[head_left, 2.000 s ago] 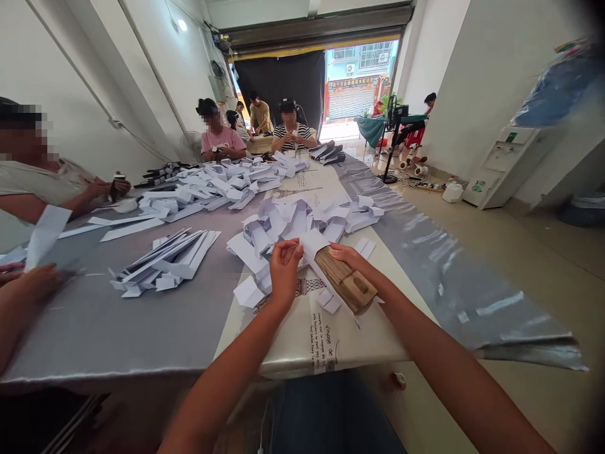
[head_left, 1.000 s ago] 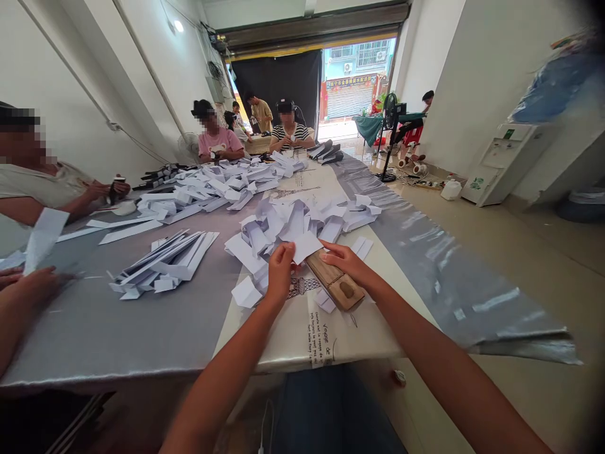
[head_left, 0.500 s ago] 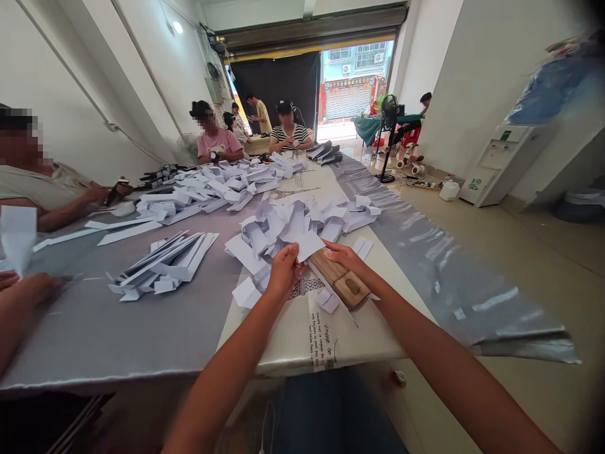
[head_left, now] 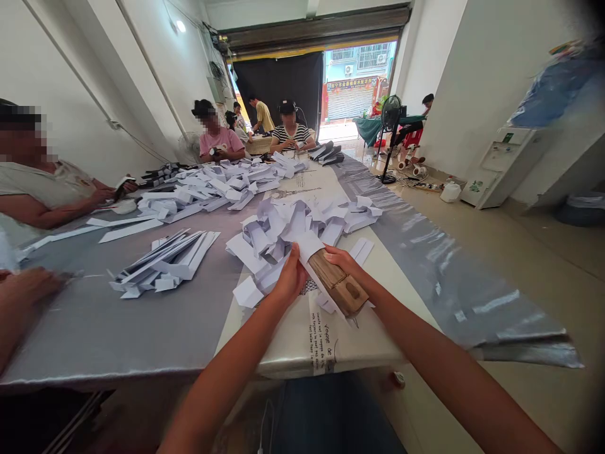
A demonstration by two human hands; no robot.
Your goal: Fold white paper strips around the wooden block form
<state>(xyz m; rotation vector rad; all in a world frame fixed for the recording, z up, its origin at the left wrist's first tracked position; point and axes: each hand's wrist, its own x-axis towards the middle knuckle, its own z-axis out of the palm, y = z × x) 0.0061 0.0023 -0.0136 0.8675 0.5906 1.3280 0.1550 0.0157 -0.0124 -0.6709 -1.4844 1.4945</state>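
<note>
Over the near part of the table I hold a brown wooden block (head_left: 336,281) at a slant, with a sheet of white paper (head_left: 310,244) curved around its far end. My left hand (head_left: 292,276) is closed on the paper at the block's left side, thumb up. On the right side, my right hand (head_left: 344,260) grips the block and the paper's edge; some of its fingers are hidden behind. Just beyond lies a heap of folded white paper pieces (head_left: 265,236).
A stack of folded paper strips (head_left: 165,265) lies to the left, with a larger paper pile (head_left: 212,189) farther back. Another person's hand (head_left: 33,293) is at the left edge. Several people sit around the table (head_left: 189,334). A standing fan (head_left: 390,126) is beyond it.
The paper now bends around the block's far end, where it stood out flatter before. My left hand has moved slightly nearer the block and pressed in along its side.
</note>
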